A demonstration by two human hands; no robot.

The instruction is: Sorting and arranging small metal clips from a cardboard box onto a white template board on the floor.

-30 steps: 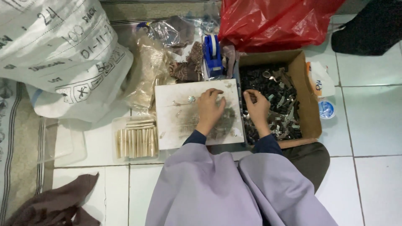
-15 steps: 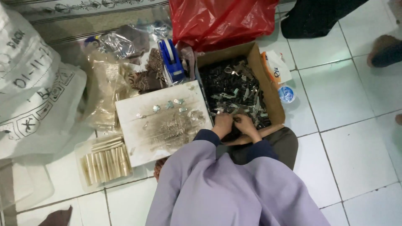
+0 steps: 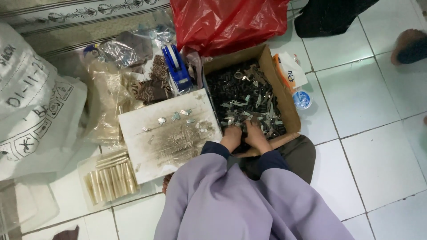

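Small dark metal clips (image 3: pixel 242 95) fill one brown cardboard box (image 3: pixel 279 91); our left hand (image 3: pixel 231 138) and right hand (image 3: pixel 257 137), both curled, dig in. Five clips (image 3: pixel 178 116) lie leftward on one white board (image 3: pixel 147 146).

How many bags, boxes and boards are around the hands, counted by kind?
Cardboard box of small metal parts, both hands in it: 1
White board with a few metal pieces: 1
Red plastic bag: 1
White sack: 1
Blue tape dispenser: 1
Total: 5
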